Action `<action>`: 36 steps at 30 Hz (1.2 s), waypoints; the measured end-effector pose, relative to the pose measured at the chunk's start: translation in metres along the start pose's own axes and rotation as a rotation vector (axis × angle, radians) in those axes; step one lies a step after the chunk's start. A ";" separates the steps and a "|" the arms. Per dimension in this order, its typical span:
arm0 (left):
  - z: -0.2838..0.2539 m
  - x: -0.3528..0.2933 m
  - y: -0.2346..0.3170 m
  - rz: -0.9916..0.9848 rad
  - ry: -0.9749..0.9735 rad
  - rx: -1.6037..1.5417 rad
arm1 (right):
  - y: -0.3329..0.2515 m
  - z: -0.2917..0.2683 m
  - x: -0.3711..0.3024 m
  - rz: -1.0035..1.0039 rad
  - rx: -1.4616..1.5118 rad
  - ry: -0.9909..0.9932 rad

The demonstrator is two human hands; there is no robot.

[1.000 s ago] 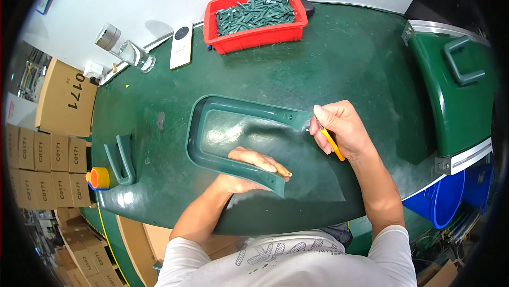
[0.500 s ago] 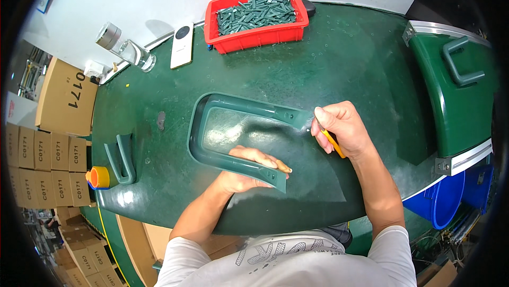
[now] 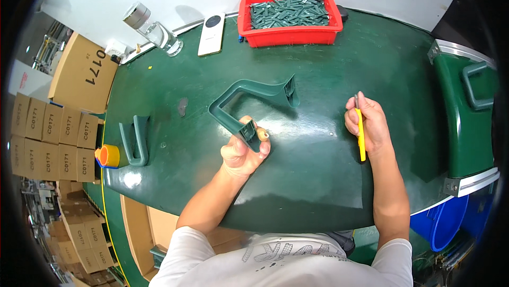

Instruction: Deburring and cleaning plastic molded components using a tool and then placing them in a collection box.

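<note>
Currently holding a green U-shaped handle (image 3: pixel 222 98) by its near end in the left hand (image 3: pixel 239 154), with fingers clamped around that end and a tan cover (image 3: pixel 263 135) on one fingertip. Holding it over the worktop (image 3: pixel 318 181), a little left of the middle, with the bend toward the left edge, the free end toward the far edge, and ribbed hollows showing at both ends. Gripping a yellow-handled tool (image 3: pixel 361 136) in the right hand (image 3: pixel 375 122), with fingers closed around it and with its metal tip toward the far edge, well apart from the green piece. Facing a red tub (image 3: pixel 291 37) full of short green strips (image 3: pixel 289 14) at the far edge, with a white phone (image 3: pixel 211 37) just left of it and a lidded glass bottle (image 3: pixel 159 36) near the far left corner. Also sharing the worktop with a second handle (image 3: pixel 140 144) near the left edge, just beside an orange ring (image 3: pixel 110 155). Flanked by stacked brown boxes (image 3: pixel 53 144) beyond the left edge, and by a curved green panel (image 3: pixel 458 133) at the right edge, with a blue bucket (image 3: pixel 440 226) below the near right corner.
</note>
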State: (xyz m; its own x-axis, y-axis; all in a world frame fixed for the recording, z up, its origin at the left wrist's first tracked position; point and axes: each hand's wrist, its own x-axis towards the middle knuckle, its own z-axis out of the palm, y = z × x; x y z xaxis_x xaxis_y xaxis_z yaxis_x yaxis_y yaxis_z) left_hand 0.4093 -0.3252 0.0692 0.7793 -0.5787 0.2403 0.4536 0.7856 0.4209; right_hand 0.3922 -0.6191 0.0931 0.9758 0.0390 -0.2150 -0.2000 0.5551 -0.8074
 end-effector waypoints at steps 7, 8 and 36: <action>-0.011 -0.005 0.002 -0.015 -0.085 -0.159 | 0.002 0.001 0.001 -0.022 0.028 -0.002; -0.012 -0.005 0.001 -0.017 -0.078 -0.159 | 0.003 0.001 0.001 -0.028 0.027 -0.002; 0.078 -0.148 0.085 0.421 1.107 1.218 | 0.017 -0.020 0.007 -0.048 0.000 0.022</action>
State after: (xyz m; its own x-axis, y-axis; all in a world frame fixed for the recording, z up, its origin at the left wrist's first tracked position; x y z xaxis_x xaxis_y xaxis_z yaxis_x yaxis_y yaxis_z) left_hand 0.2984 -0.1898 0.1380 0.8954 0.4431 0.0438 -0.0079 -0.0824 0.9966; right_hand 0.3942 -0.6262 0.0664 0.9821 -0.0059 -0.1881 -0.1532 0.5561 -0.8169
